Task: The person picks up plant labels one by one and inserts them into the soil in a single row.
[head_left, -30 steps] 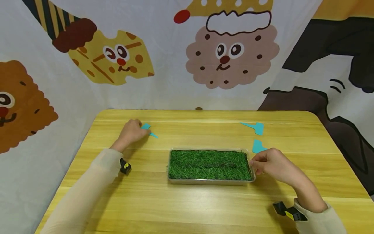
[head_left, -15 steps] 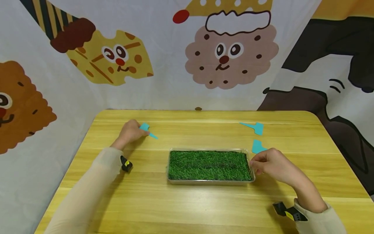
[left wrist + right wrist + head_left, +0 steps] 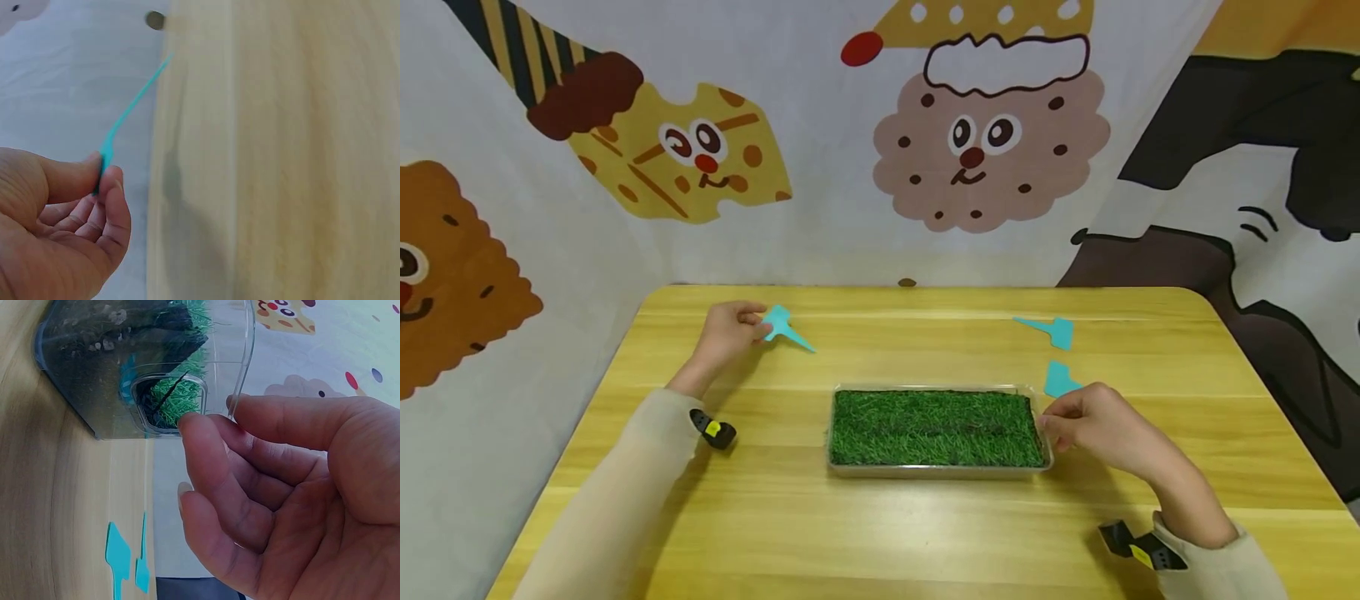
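Note:
My left hand (image 3: 722,337) pinches a turquoise T-shaped plant label (image 3: 777,321) by its wide head, between thumb and forefinger. In the left wrist view the label (image 3: 106,153) is raised off the wood, its thin point slanting away and its shadow falling on the table. My right hand (image 3: 1108,423) holds the right end of a clear plastic box (image 3: 936,472), thumb and fingers at its rim. Green artificial grass (image 3: 932,425) fills the box, with a dark slit running along its middle. The right wrist view shows the box's end wall (image 3: 81,369) with a rounded cut-out.
Two more turquoise labels lie on the table (image 3: 887,533) at the right: one label (image 3: 1060,333) towards the back, another label (image 3: 1058,379) partly hidden behind my right hand. A cartoon-printed cloth (image 3: 835,242) hangs just past the table's back edge.
My left hand has lifted slightly and turned the plant label, so more of its head and stem shows. The right hand stays at the box, which has not moved.

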`<state>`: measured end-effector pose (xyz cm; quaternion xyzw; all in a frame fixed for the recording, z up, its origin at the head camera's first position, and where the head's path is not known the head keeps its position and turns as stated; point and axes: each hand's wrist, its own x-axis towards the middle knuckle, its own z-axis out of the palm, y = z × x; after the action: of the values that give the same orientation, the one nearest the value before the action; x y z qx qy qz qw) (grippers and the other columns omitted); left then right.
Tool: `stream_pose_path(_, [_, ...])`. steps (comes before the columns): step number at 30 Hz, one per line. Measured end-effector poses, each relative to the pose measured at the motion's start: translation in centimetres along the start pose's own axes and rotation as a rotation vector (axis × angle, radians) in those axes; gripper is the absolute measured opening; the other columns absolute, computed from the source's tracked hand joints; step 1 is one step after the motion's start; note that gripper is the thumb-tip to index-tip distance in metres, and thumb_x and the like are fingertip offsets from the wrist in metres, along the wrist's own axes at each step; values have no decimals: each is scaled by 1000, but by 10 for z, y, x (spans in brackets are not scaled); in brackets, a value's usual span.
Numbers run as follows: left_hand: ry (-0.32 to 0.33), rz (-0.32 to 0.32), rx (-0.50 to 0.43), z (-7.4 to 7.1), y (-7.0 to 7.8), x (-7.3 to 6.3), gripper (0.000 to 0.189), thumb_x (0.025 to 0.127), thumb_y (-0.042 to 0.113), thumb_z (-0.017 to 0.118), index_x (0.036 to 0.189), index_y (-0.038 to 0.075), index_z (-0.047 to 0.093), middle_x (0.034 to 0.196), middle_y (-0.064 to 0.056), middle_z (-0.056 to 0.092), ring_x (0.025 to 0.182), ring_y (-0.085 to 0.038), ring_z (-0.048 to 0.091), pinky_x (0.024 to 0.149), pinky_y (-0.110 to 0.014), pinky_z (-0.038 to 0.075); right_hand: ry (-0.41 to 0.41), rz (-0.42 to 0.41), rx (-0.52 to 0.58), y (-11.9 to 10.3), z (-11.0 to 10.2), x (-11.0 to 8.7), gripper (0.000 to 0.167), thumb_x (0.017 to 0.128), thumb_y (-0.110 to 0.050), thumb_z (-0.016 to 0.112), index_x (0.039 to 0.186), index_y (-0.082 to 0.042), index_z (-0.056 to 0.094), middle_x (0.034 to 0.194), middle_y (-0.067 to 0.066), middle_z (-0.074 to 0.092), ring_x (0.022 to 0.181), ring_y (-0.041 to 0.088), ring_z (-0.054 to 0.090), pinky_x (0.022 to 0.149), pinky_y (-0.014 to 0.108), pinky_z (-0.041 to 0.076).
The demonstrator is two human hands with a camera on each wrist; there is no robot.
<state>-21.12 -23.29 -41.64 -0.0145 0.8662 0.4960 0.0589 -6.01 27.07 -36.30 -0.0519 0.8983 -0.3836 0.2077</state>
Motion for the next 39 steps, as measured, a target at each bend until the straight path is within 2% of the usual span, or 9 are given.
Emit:
stream_pose_path(6, [54,9,-155,-1,10,-7,37,102,8,70,132,-12,64,109,-20,70,86,-16,72,85,-31,60,17,5,-41,0,1,0,15,102,-17,69,100,-9,81,82,0,72,79,21,66,73,39,50])
stream_pose_path(11, [97,17,-205,-1,17,-15,33,102,8,70,128,-11,67,106,-15,70,82,-12,72,88,-36,60,15,3,-46,0,0,1,17,102,-18,69,102,-7,81,83,0,72,78,20,66,72,38,50])
stream_pose_path(15, [119,58,-237,-1,23,-25,30,102,7,69,127,-11,68,108,-17,70,81,-9,71,88,-37,60,12,3,-45,0,0,0,18,103,-19,69,104,-5,80,83,0,72,78,20,65,72,38,50])
stream_pose_path(18, [132,78,-278,-1,27,-33,30,101,7,70,126,-11,69,104,-13,72,81,-7,71,86,-33,60,11,11,-42,0,0,1,18,103,-18,68,105,-5,80,82,0,71,79,20,65,72,39,50])
stream_pose_path(22, [133,74,-341,-1,28,-43,32,101,8,72,126,-11,69,97,-4,74,80,-7,72,84,-29,60,9,17,-38,0,1,1,18,103,-17,68,106,-5,80,83,1,71,80,21,65,72,38,49])
stream_pose_path(27, [129,97,-356,1,27,-52,32,101,10,72,124,-11,69,95,-4,76,79,-7,72,82,-28,60,10,11,-31,0,1,1,18,103,-16,68,106,-4,80,83,2,71,80,21,65,72,39,49])
stream_pose_path(32, [133,122,-362,4,27,-60,31,100,14,74,121,-9,72,89,4,75,80,-11,73,84,-32,60,11,18,-28,0,1,1,17,103,-17,68,105,-5,80,85,1,72,79,21,66,72,38,51])
stream_pose_path(36, [125,124,-369,8,31,-68,33,99,17,75,120,-8,72,90,2,76,82,-14,74,85,-33,60,13,19,-23,0,2,1,16,102,-16,69,103,-6,80,84,2,72,79,22,67,71,37,51])
stream_pose_path(39, [121,127,-370,10,34,-74,32,99,18,75,120,-7,73,91,1,77,82,-13,74,83,-29,60,13,10,-20,0,2,1,15,102,-15,68,103,-6,80,83,2,72,78,22,67,69,35,50])
